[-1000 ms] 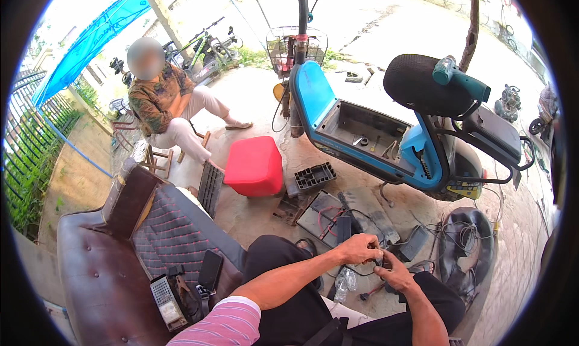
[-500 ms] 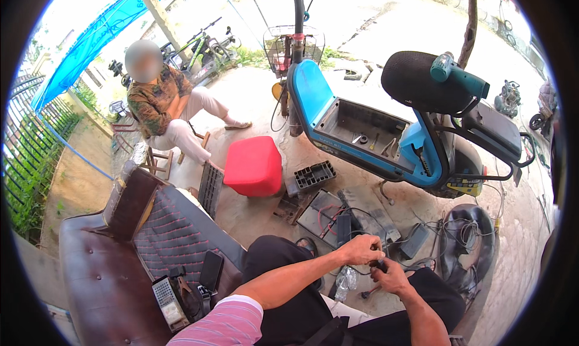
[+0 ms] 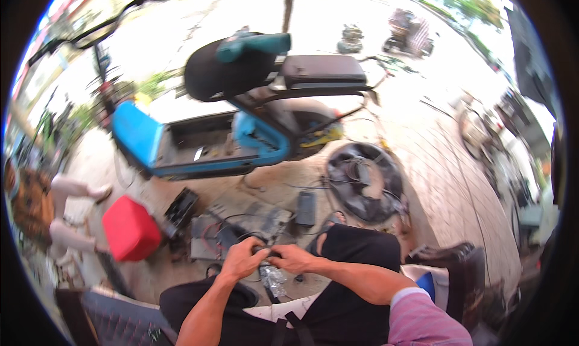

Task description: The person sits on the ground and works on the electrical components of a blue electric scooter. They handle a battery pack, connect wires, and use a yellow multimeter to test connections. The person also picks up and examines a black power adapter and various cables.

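Observation:
My left hand (image 3: 243, 260) and my right hand (image 3: 292, 258) meet above my lap, fingers pinched close together. Between the fingertips is a small dark piece (image 3: 261, 249), too small and blurred to name. Just below the hands hangs a crumpled clear plastic wrapper (image 3: 274, 281). Beyond them, a grey battery-like block (image 3: 205, 239) lies on the ground with black and red wires across it. A dark rectangular box (image 3: 306, 208) with a cable sits to the right of that block.
A blue electric scooter (image 3: 208, 156) stands ahead with its floor compartment uncovered. A teal power tool (image 3: 253, 46) rests on its seat. A red stool-like box (image 3: 131, 228) is at left, near a seated person (image 3: 33, 204). A black tyre-like ring (image 3: 338, 183) holds coiled cable.
The view has swung to the right, so the scooter and red box now appear farther left. My hands stay together, with both still pinching at the small dark piece.

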The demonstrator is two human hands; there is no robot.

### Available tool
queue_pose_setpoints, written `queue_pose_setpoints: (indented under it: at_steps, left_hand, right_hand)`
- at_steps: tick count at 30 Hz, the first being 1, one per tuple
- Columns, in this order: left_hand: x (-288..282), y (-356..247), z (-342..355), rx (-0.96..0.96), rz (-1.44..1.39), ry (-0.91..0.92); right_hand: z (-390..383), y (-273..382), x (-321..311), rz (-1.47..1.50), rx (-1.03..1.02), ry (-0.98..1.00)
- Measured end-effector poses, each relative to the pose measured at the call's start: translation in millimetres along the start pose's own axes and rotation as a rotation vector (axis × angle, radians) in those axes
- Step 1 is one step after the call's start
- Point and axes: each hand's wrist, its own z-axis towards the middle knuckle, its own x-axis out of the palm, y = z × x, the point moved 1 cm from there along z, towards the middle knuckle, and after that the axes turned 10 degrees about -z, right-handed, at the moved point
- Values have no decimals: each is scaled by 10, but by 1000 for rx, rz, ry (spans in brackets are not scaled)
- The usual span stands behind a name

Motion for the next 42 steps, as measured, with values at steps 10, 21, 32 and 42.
queue_pose_setpoints:
  at_steps: [10,21,32,42]
  left_hand:
    - [-10,-72,-39,-47,69,80]
    - [0,-89,-25,-46,97,114]
    - [-79,100,-11,64,116,180]
    - [-54,108,-42,59,80,176]
  right_hand:
    - [-52,-66,103,-84,-11,15]
    - [-85,-47,80,-143,-17,-8]
    - [-24,-2,103,-143,52,47]
    - [-67,33,50,-153,-22,26]
